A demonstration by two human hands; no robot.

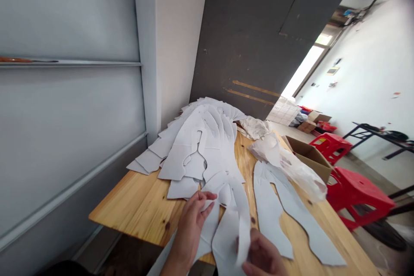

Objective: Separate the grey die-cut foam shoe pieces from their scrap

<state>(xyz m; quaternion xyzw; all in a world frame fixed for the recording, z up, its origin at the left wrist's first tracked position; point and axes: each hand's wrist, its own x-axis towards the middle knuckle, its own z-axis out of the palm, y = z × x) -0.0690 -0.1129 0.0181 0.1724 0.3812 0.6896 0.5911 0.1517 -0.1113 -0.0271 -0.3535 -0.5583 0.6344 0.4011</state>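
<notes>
A white cut-out sheet [226,224] with curved edges lies near me at the table's front edge, its lower end reaching over it. My left hand [192,220] is closed at the sheet's left side, a bit of white between thumb and fingers. On the right, a narrow white strip [244,224] curves up and stands off the sheet. My right hand [261,254], slightly blurred, is closed around the strip's lower end. Just beyond my hands rises a large fanned pile of similar white cut-out sheets [213,146]. Whether they are paper, foam or cloth, I cannot tell.
Another white cut-out sheet [271,215] lies to the right on the wooden table [145,207]. Behind it are a clear plastic bag [291,164], a crumpled cloth [254,127] and a cardboard box [310,155]. Red stools [359,194] stand right of the table. A grey partition [74,116] borders the left.
</notes>
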